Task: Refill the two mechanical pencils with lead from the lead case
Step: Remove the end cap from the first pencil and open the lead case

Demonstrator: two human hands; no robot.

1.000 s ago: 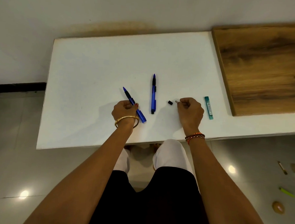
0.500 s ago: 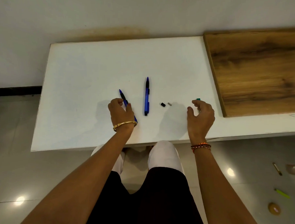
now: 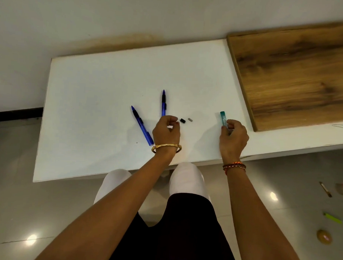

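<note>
1. a second ago our left hand (image 3: 166, 132) held the slanted blue plastic mechanical pencil (image 3: 141, 125); now that pencil lies free on the white tabletop (image 3: 93, 110), just left of the hand, its tip pointing away from us.
2. the left hand has shifted right, over the near end of the second blue mechanical pencil (image 3: 163, 103), which lies almost straight, pointing away. its fingers are curled, thumb and forefinger close together; whether they already pinch that pencil's end we cannot tell, since the hand hides it.
3. our right hand (image 3: 233, 137) was at the small parts a second ago and reaching right half a second ago. now it pinches the near end of the slim translucent teal lead case (image 3: 223, 118), whose far end points away; we cannot tell whether that end is off the tabletop.
4. the small black cap (image 3: 182, 121) and the tiny grey eraser piece (image 3: 190, 119) lie loose between the two hands, well apart from the case.
5. we judge that one pencil is opened and ready for lead, and the step in hand is opening the case; no lead is loaded yet that we can see.
6. the case shows faint print, too small to read. no brand or writing is legible on the pencils or the brown wooden board (image 3: 295, 76).
</note>
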